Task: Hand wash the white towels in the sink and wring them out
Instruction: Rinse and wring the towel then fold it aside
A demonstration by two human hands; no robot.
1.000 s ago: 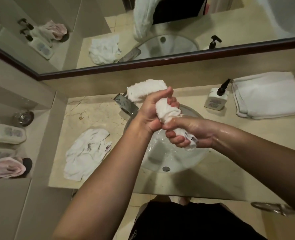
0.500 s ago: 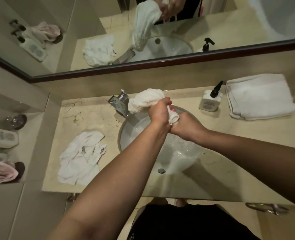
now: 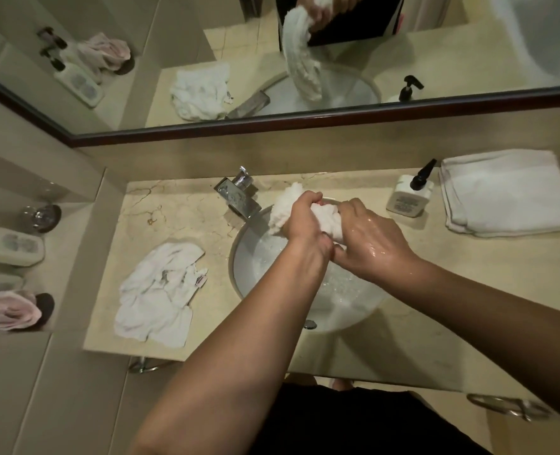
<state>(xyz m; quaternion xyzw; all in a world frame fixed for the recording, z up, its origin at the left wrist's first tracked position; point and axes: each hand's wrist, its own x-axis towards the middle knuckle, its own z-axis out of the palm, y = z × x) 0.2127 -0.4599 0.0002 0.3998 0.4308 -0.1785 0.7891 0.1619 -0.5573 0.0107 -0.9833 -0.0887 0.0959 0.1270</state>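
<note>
A wet white towel [image 3: 287, 206] is bunched into a twisted roll above the back of the round white sink [image 3: 364, 305]. My left hand [image 3: 305, 224] grips the roll near its far end. My right hand [image 3: 369, 239], wet and shiny, grips the near end right beside the left. Both fists touch. A second white towel [image 3: 160, 290] lies crumpled on the counter left of the sink. A stack of folded white towels [image 3: 502, 192] sits at the back right.
A chrome faucet [image 3: 239, 195] stands behind the sink's left side. A soap pump bottle [image 3: 410, 195] stands right of the basin. Bottles and a pink cloth [image 3: 6, 310] sit on the left ledge. A mirror [image 3: 452, 44] runs along the back wall.
Both hands have sunk lower and farther back over the sink with the towel. The roll now lies more level, and the right hand has turned palm-down on it.
</note>
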